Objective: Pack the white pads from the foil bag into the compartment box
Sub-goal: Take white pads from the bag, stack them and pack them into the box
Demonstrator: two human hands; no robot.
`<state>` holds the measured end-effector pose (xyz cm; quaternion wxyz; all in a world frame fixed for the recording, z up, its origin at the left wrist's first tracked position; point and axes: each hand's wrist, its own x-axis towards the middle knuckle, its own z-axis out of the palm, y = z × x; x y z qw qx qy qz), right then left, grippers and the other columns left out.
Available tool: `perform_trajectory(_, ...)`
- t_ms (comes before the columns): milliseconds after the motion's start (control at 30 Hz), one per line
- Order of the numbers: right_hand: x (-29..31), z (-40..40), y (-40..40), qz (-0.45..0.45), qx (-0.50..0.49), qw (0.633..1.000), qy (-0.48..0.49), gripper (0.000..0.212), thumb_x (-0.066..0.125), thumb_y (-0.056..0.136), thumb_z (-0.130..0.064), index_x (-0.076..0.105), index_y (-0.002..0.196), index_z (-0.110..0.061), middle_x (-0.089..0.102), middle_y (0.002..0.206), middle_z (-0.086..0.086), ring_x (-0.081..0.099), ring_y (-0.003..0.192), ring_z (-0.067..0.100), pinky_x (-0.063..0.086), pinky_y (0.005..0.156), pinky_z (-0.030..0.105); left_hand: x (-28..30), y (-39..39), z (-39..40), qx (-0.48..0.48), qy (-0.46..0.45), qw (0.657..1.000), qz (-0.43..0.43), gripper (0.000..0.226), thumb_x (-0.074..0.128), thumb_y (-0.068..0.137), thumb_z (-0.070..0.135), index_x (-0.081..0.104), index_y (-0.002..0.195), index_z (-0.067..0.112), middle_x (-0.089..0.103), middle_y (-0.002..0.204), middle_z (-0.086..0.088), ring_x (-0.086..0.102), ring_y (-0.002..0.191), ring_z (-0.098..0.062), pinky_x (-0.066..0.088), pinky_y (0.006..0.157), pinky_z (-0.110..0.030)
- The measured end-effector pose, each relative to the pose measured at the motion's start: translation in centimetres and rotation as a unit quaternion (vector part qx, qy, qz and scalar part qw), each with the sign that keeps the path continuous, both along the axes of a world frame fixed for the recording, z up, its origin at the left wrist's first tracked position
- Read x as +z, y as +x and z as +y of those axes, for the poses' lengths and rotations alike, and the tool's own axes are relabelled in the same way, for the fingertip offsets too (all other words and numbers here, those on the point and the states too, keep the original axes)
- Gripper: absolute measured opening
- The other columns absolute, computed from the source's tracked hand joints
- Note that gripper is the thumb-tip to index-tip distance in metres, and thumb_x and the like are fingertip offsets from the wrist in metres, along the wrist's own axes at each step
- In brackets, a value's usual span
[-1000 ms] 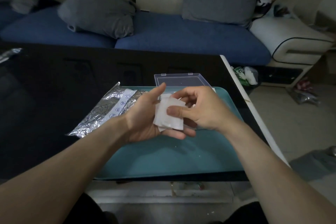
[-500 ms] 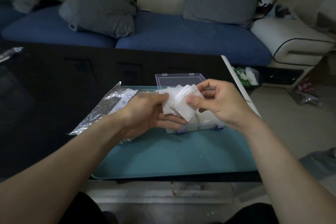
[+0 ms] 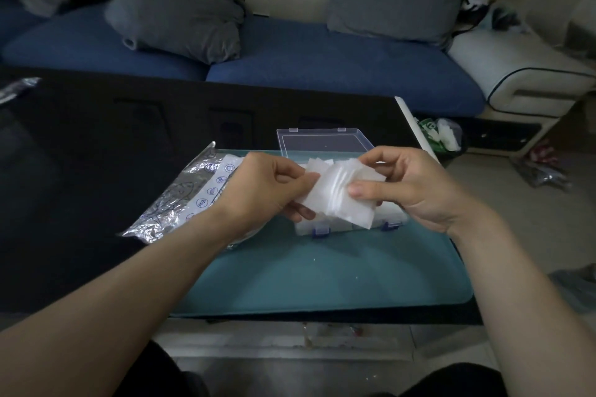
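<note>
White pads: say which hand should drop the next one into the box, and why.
Right hand: it pinches the fanned white pads directly over the open compartment box. The left hand grips their other end, nearer the foil bag.

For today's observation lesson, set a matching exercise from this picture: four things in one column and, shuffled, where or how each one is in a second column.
Things:
1. white pads
2. foil bag
3. box lid
4. teal mat

States:
A. lying flat left of the box
B. open, tipped back
C. held between both hands
D. spread under the box

Pairs: 1-C, 2-A, 3-B, 4-D
</note>
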<state>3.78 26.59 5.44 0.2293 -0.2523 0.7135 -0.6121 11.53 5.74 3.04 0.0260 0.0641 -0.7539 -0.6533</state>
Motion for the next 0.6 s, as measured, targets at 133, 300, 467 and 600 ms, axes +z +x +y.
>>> perform_trajectory(133, -0.1, -0.4, 0.1, 0.025, -0.016, 0.999, 0.036, 0.037, 0.085, 0.058, -0.021, 0.07, 0.092, -0.017, 0.077, 0.082, 0.003, 0.067, 0.068, 0.01, 0.048, 0.058, 0.021, 0.0, 0.1, 0.1, -0.009, -0.01, 1.0, -0.001, 0.022, 0.069, 0.091, 0.02, 0.07, 0.082, 0.0, 0.073, 0.066, -0.014, 0.071, 0.057, -0.025, 0.056, 0.05, -0.026)
perform_trajectory(300, -0.3, -0.6, -0.1, 0.026, -0.036, 0.998, 0.053, 0.04, 0.086, 0.059, -0.026, 0.072, 0.095, -0.014, 0.076, 0.078, 0.003, 0.064, 0.064, 0.008, 0.045, 0.055, 0.02, 0.2, 0.1, 0.2, -0.045, 0.001, 0.999, -0.009, 0.034, 0.062, 0.09, 0.034, 0.071, 0.087, 0.002, 0.075, 0.076, -0.015, 0.074, 0.066, -0.028, 0.059, 0.054, -0.029)
perform_trajectory(467, -0.7, -0.7, -0.1, 0.02, -0.068, 0.997, 0.028, 0.042, 0.087, 0.057, -0.028, 0.076, 0.096, -0.016, 0.077, 0.091, 0.002, 0.066, 0.077, 0.015, 0.05, 0.063, 0.028, 0.1, 0.2, 0.2, -0.047, 0.022, 0.999, -0.004, 0.021, 0.06, 0.096, 0.019, 0.07, 0.09, 0.001, 0.075, 0.079, -0.015, 0.074, 0.064, -0.024, 0.058, 0.053, -0.025)
perform_trajectory(600, -0.2, 0.3, -0.5, -0.035, -0.065, 0.996, -0.044, 0.033, 0.085, 0.052, -0.028, 0.081, 0.085, -0.024, 0.077, 0.093, 0.002, 0.071, 0.086, 0.019, 0.059, 0.075, 0.034, -0.3, 0.0, -0.1, -0.017, 0.031, 0.999, -0.006, 0.029, 0.058, 0.099, 0.019, 0.067, 0.101, -0.009, 0.073, 0.089, -0.024, 0.074, 0.067, -0.028, 0.06, 0.055, -0.027)
